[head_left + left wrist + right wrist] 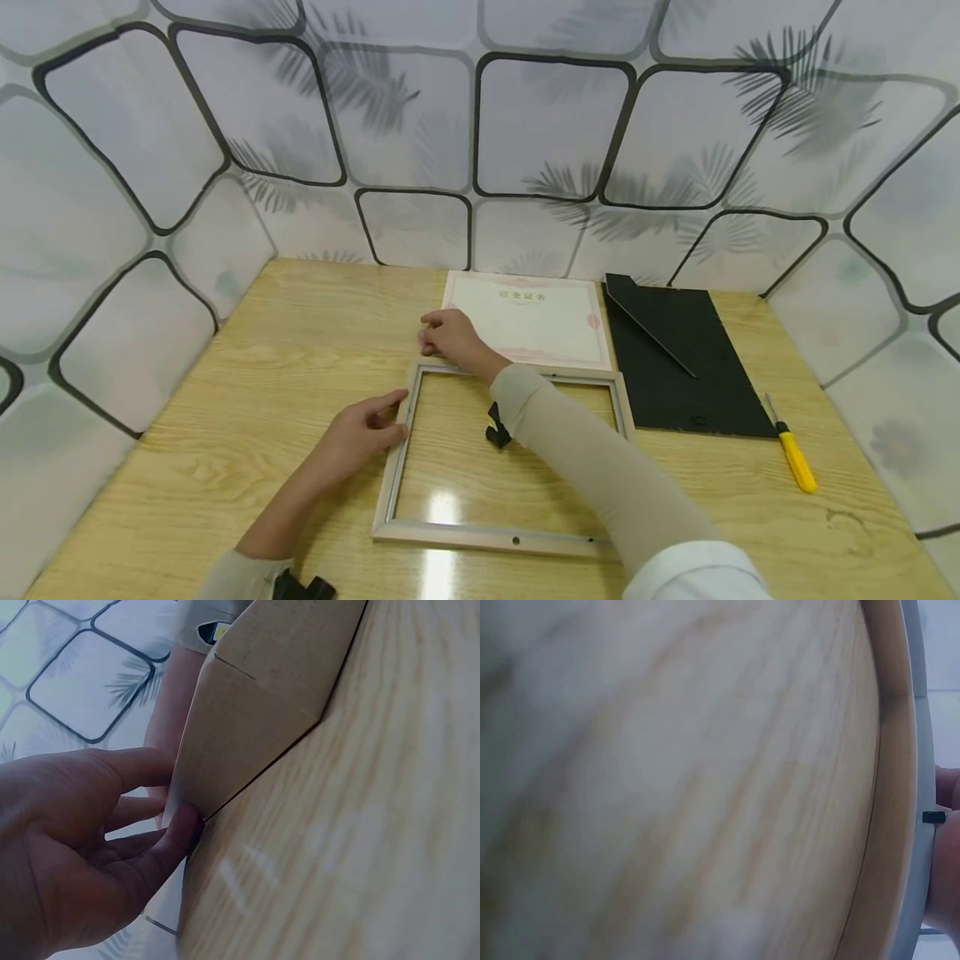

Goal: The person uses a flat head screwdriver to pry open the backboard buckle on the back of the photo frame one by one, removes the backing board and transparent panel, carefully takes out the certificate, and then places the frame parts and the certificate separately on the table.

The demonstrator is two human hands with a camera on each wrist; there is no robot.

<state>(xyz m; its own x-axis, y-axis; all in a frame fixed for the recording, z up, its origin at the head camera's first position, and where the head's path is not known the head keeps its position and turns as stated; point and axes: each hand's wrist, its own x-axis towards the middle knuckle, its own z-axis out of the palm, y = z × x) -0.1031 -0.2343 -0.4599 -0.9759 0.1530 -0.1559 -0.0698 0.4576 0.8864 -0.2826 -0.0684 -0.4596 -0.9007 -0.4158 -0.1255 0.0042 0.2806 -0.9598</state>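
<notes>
A light wooden picture frame lies on the table, with bare tabletop showing through its opening. My left hand holds its left rail. In the left wrist view, the thumb touches the rail's lower edge at the tabletop while the index finger reaches its upper edge. My right arm crosses over the frame. The right hand is at the far left corner with bent fingers; whether they pinch anything is hidden. A small black tab sits on the frame's grey inner edge near that hand in the right wrist view.
Behind the frame lies a certificate with a pinkish border. A black backing board with a stand flap is to its right. Further right rests a screwdriver with a yellow handle. Patterned walls stand behind and at both sides.
</notes>
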